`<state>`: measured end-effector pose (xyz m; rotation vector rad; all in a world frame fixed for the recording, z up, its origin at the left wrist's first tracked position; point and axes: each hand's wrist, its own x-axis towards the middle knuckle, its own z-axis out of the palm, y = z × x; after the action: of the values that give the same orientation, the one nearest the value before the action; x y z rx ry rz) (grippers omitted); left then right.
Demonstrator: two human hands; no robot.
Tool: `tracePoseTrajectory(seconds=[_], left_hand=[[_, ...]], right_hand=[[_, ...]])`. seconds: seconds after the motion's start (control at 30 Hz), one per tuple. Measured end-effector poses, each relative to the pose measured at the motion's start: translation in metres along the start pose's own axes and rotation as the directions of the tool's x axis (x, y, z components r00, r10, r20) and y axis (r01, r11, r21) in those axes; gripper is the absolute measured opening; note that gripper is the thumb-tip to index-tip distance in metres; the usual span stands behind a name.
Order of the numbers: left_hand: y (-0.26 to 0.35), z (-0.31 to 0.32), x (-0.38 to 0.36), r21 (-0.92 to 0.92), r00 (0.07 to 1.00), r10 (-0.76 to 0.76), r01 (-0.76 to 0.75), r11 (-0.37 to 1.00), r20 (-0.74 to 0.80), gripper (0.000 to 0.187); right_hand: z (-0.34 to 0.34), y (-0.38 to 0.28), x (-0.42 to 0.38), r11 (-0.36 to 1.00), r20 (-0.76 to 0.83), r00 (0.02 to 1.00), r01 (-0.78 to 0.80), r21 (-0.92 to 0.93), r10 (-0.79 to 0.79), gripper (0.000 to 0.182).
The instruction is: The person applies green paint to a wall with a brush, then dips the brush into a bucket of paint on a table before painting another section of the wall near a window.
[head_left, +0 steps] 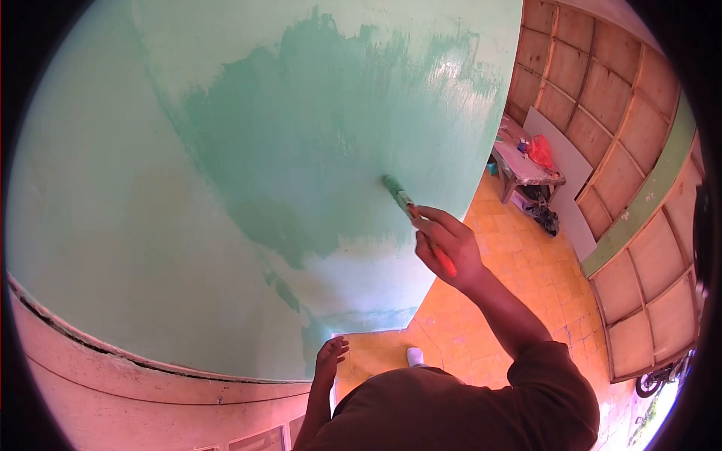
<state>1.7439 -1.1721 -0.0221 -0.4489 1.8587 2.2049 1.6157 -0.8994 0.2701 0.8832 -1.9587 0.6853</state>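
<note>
My right hand (450, 244) is closed round the orange-red handle of a paintbrush (400, 195). The brush tilts up and to the left, and its green-wetted bristles meet the wall (361, 286). Around them spreads a patch of darker green paint (278, 128) with ragged, streaky edges, over a paler green surface. Low at the wall's bottom corner hangs my left hand (331, 355), its fingers loosely bent and apart, holding nothing. A narrow darker strip of paint runs along the wall's foot.
Yellow floor tiles (519, 278) lie right of the wall. A low table (530, 169) carries a red plastic bag (540, 152), with dark bags (543, 216) beneath. Wood-framed panels (579, 68) line the far side. Part of a motorbike (650, 383) shows at lower right.
</note>
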Motion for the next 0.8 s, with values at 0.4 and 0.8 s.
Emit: tracePoseTrajectory(seconds=[0.4, 0.8], left_hand=[[-0.003, 0.007, -0.004, -0.019, 1.0, 0.015, -0.015, 1.0, 0.021, 0.038], [-0.018, -0.01, -0.018, -0.072, 0.996, -0.027, 0.021, 0.997, -0.09, 0.039]], right_hand=[[0.038, -0.019, 0.082, 0.953, 0.052, 0.952, 0.303, 0.011, -0.303, 0.029], [0.026, 0.002, 0.092, 0.93, 0.191, 0.982, -0.072, 0.359, 0.003, 0.015]])
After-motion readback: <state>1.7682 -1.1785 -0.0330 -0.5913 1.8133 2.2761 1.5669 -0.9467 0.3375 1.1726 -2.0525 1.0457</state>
